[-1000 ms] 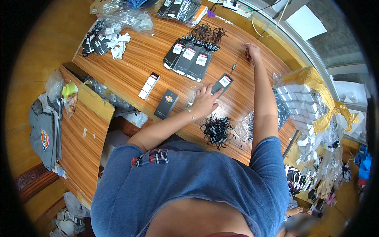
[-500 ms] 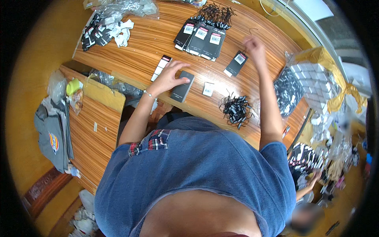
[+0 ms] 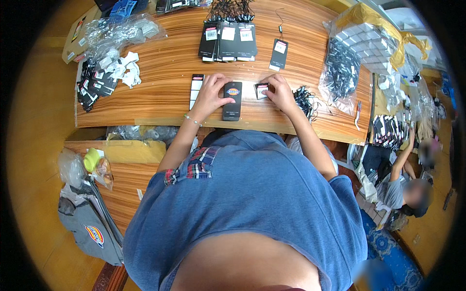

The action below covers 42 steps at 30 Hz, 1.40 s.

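Note:
Side by side over the wooden table, both my hands work near its front edge. My left hand point(image 3: 212, 99) curves with fingers and thumb apart; its thumb lies on a stack of black hang tags point(image 3: 232, 107), and its index finger reaches the stack's top edge. A narrow black-and-white label strip point(image 3: 195, 89) lies left of that hand. My right hand point(image 3: 280, 93) pinches the edge of some small black-and-white cards point(image 3: 261, 91). Right of this hand sits a pile of black tag strings point(image 3: 305, 101). Farther back lies one black hang tag point(image 3: 278, 56) with its string stretched away.
Bundled hang tags point(image 3: 228, 46) lie at the back. On the left are loose black-and-white labels point(image 3: 97, 85). A clear bag of black strings point(image 3: 341, 72) and a plastic-wrapped white block point(image 3: 369, 41) stand right, with snips point(image 3: 358, 115) nearby. Another person point(image 3: 399, 179) works at far right.
My right hand has come from the single hang tag at the back to the small cards, now pinching them. That tag lies released. My left hand stays at the tag stack; the view has turned.

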### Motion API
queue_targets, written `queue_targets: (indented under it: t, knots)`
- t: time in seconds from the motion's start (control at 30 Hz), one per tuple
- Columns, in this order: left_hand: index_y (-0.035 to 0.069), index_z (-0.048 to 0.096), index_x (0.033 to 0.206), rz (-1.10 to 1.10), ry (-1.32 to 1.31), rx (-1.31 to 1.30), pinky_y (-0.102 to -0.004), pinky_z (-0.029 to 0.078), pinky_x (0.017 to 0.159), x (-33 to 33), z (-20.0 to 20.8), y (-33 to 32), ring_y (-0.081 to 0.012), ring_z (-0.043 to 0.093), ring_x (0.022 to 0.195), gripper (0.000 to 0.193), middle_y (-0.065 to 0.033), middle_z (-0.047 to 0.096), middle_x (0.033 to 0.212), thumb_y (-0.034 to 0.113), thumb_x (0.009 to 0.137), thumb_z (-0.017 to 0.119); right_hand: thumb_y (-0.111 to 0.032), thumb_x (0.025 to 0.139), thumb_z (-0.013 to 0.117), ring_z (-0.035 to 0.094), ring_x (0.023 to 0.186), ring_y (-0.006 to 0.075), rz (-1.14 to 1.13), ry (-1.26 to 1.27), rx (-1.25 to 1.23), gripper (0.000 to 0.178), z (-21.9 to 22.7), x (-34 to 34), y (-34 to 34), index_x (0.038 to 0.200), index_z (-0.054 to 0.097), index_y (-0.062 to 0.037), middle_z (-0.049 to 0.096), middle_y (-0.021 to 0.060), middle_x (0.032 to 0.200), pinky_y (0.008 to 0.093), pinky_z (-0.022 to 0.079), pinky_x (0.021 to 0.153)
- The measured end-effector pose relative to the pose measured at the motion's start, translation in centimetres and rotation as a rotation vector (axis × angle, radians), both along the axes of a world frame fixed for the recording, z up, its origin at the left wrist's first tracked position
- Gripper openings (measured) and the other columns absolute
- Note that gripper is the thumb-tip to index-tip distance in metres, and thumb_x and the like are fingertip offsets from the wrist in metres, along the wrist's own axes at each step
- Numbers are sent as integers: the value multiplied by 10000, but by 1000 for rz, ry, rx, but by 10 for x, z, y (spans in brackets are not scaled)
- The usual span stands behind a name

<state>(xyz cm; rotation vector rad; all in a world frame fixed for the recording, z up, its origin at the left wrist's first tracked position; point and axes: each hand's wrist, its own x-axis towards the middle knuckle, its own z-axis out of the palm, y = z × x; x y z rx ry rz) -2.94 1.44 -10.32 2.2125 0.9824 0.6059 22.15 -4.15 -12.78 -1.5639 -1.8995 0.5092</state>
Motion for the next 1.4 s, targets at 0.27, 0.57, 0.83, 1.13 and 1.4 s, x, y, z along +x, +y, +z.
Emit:
queue_targets:
  t: [0.27,0.57,0.83,1.13,1.4]
  knots:
    - [10,523,1079,105,-518,-715,-184,440,653,1,-18,-3,-52,553,786,264,-27,611,823,1,819,568,-8,718,669,466,582,34,-248,714,-411,228,18,-20,-17,933,599,-33,570,-23,691,201,415,547]
    - [24,540,1067,26,-501,-913,-156,419,569,34,24,-16,-39,560,728,236,-51,639,879,40,833,567,-5,724,674,456,634,14,-244,941,-264,413,46,-60,-38,1100,505,-16,518,-38,761,157,388,591]
    - [-18,538,986,68,-480,-852,-175,451,638,50,24,-20,-63,576,760,187,-70,645,831,26,812,593,-122,745,660,528,639,119,-456,469,-165,221,33,-14,-74,948,599,-60,564,28,727,245,444,597]
    - [-25,551,979,-44,-474,-925,-175,445,647,66,16,-23,-70,576,764,175,-78,643,876,43,822,588,-78,671,649,502,807,296,-609,-197,-50,110,9,45,-99,771,602,-74,547,95,783,400,423,705]
    - [-13,599,958,-272,-496,-920,-208,448,691,88,35,-29,-82,568,793,164,-53,630,905,90,830,588,-4,802,534,569,692,126,-675,1102,-12,211,58,48,-87,1005,485,-34,593,66,750,222,445,650]
